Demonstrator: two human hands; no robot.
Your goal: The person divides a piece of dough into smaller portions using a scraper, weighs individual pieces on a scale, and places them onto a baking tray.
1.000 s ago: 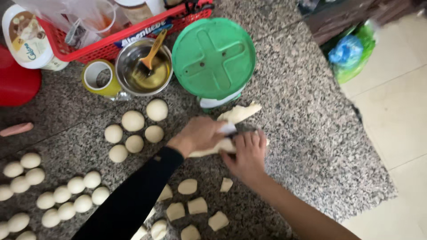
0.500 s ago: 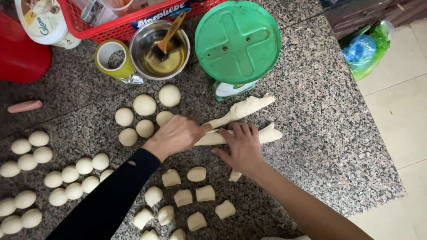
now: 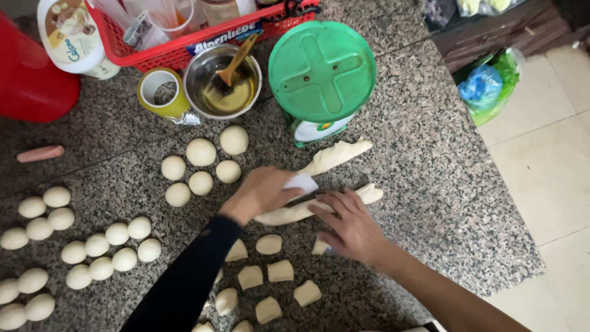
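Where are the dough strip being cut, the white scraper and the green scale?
dough strip (image 3: 289, 213), head view, on the bare middle of the strip between the hands.
white scraper (image 3: 301, 182), head view, on the blade showing past the left hand's fingers.
green scale (image 3: 321, 71), head view, centre of its round top.

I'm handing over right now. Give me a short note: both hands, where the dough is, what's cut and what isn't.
Left hand: holds a white scraper down on the long dough rope.
Right hand: empty, fingers pressed flat on the same rope.
Second dough rope lies untouched by the green scale.
Done: cut pieces lie in front of the hands; rolled balls sit on the granite counter, more further left.
Left: most of the rope under the hands is uncut, the second rope is whole, and the cut pieces are unrolled.
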